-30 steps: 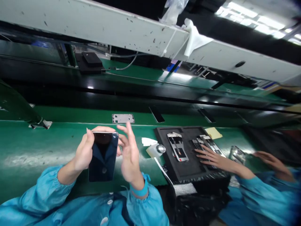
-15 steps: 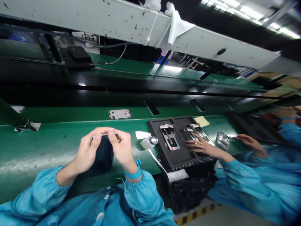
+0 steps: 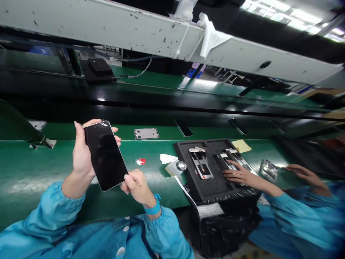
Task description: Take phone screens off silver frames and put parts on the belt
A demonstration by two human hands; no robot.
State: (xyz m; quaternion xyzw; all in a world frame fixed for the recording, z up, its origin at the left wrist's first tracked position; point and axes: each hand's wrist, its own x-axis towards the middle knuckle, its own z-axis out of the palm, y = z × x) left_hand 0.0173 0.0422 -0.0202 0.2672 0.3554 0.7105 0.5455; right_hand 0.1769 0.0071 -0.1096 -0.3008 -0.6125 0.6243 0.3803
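A smartphone (image 3: 107, 158) with a dark screen faces up, tilted, above the green bench. My left hand (image 3: 82, 154) wraps around its left side and back, with fingertips showing past the right edge. At its lower right corner, my right hand (image 3: 137, 185) pinches the edge between thumb and fingers. A small red and white piece (image 3: 140, 162) lies on the bench beyond my right hand. To its right are a white paper strip (image 3: 168, 158) and a squat bottle with a metal cap (image 3: 176, 167).
A black foam tray (image 3: 188, 183) holds several phone parts; a co-worker's hand (image 3: 239, 174) reaches into it. Farther back lie a grey phone frame (image 3: 147, 133) and dark phone panels (image 3: 183, 127). A green post (image 3: 23, 124) stands at left, and a grey beam (image 3: 121, 27) crosses above.
The phone has turned from upright between both hands to lying tilted, screen up. My left hand has moved to its side, my right hand down to its lower corner. The red piece has come into view.
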